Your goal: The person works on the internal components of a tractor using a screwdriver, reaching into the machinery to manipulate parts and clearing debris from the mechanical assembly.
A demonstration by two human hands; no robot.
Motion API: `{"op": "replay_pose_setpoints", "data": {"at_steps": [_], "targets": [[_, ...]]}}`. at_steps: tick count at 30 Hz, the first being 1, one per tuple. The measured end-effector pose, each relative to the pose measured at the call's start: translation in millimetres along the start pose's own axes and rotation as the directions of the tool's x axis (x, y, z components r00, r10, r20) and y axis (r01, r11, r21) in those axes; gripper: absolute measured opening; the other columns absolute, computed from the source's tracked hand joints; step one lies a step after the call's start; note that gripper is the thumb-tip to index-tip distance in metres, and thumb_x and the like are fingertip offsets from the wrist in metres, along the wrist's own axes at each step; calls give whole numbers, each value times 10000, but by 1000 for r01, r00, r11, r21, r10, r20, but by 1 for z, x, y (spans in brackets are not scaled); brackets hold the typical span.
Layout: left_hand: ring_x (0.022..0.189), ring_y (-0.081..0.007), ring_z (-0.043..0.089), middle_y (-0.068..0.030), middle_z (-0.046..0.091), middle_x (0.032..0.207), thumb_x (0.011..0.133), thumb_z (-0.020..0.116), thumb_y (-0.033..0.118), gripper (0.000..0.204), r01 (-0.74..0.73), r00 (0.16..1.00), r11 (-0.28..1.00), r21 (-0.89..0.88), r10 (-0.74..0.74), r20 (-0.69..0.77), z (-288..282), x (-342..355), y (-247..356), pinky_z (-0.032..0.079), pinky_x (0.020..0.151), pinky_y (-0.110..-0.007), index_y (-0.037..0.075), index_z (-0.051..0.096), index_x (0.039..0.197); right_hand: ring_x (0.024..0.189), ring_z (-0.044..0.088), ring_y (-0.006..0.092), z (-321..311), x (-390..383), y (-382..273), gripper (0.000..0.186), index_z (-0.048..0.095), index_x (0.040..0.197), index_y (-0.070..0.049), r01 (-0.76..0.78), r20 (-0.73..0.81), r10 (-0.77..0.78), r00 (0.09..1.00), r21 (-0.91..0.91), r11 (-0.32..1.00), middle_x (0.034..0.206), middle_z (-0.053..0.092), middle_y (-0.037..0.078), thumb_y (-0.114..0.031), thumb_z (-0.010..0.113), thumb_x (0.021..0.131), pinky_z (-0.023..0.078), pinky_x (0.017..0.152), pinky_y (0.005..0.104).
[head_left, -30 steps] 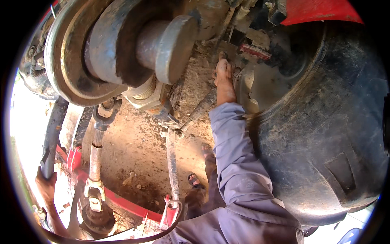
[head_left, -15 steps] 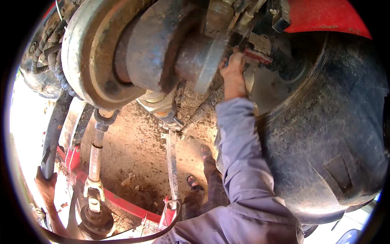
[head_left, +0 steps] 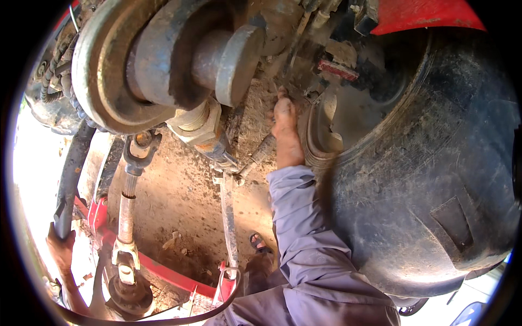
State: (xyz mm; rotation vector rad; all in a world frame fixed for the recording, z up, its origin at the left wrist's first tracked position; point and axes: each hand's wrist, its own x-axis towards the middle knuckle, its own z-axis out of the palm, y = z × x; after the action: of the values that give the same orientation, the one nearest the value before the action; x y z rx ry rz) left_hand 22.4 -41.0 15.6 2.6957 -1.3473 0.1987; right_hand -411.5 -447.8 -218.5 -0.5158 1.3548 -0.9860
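My right hand [head_left: 284, 115] reaches forward in a grey-purple sleeve [head_left: 310, 233]. Its fingers are curled up against the dirty, soil-coated machine housing [head_left: 272, 73]; whatever lies inside them is hidden. To the hand's right are the wheel hub [head_left: 326, 127] and a small red-edged block [head_left: 338, 70]. At the far left, my left hand [head_left: 61, 247] is wrapped round the lower end of a dark metal bar [head_left: 70, 179]. Between the hands, a large round metal piece with a thick pin [head_left: 239, 65] looms close to the camera.
A big black tyre [head_left: 413, 163] fills the right side, beneath a red fender [head_left: 427, 15]. A drive shaft [head_left: 126, 217] hangs at left above a curved red frame [head_left: 174, 273]. One sandalled foot [head_left: 257, 242] shows on the dirt ground [head_left: 174, 195]. A thin rod [head_left: 228, 217] runs down the middle.
My right hand has come back and left, away from the red-edged block. The view has shifted slightly, so the metal pieces sit further left. My left hand stays on the bar.
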Motion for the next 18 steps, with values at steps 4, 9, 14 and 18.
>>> {"op": "replay_pose_setpoints", "data": {"at_steps": [4,9,14,18], "targets": [[497,-297,496,-213,537,589,637,676,124,411,43,997,999,-18,-42,62,-3,1,8,399,500,-408,-129,527,925,372,360,83,9,-32,44,396,499,700,-100,296,-33,-294,955,54,954,535,455,-3,-356,377,977,289,294,239],[541,-330,539,-238,556,622,634,681,127,492,-5,1000,1000,6,5,-15,6,-5,-20,425,544,-422,-153,523,1006,334,378,84,10,-113,112,431,510,764,-75,337,35,-335,941,-92,937,496,438,-8,-443,384,949,315,256,239],[659,-414,594,-268,595,714,658,679,135,555,-83,993,988,127,92,-68,8,-7,-45,459,617,-434,-146,505,1104,414,413,101,-12,-159,119,400,491,792,-36,40,138,-59,989,143,989,566,451,32,-401,452,953,365,379,280],[729,-402,610,-266,608,784,681,674,147,525,60,997,996,62,-62,34,3,-1,-28,465,660,-424,-111,516,1110,368,371,106,-17,-183,93,364,442,785,-65,128,66,-141,988,165,978,592,433,27,-386,446,956,293,322,257]]}}
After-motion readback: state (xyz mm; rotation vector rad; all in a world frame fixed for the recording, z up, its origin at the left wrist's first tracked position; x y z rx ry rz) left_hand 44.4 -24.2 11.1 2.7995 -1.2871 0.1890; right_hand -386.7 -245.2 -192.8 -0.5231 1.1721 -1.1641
